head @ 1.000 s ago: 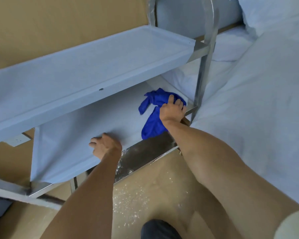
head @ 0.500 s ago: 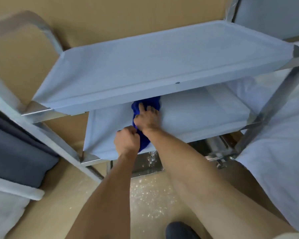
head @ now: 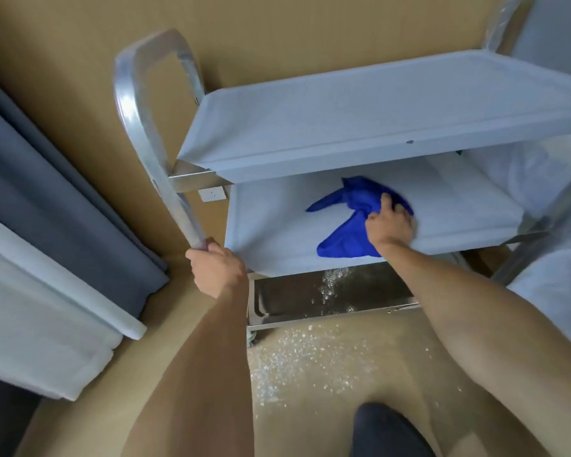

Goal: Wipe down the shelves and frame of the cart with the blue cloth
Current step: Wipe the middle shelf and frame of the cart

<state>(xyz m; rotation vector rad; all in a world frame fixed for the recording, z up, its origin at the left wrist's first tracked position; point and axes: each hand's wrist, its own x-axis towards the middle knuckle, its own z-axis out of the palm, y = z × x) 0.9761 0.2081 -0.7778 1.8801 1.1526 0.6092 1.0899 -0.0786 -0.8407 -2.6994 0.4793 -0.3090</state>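
**cartguy:** Starting nearest the camera: there's a scatter of white crumbs on the tan floor (head: 304,354), right in front of the cart. Just past that, the left hand (head: 216,268) is now curled tight round the lower end of the curved silver metal frame bar (head: 152,127). Half a second back it was bunched up against the cloth on the shelf, so it has let go and moved over to the frame.

**wipedown_w:** Bracing the cart, you reckon?

**cartguy:** That's my guess, so it doesn't roll while the other arm scrubs. The right hand (head: 389,222) lies on top of the crumpled blue microfibre cloth (head: 346,222), fingers spread and bent over the bunched part, pressing it down on the pale grey middle shelf (head: 277,232). The cloth has slid right, from about mid-shelf to right of centre, trailing a tail to the left.

**wipedown_w:** So it's mid-pass on that shelf?

**cartguy:** Looks like it. The shiny steel bottom shelf (head: 310,298) has specks on it, and the pale grey top shelf (head: 360,120) further back has nothing on it. I'd say the frame and at least the bottom shelf are yet to do.
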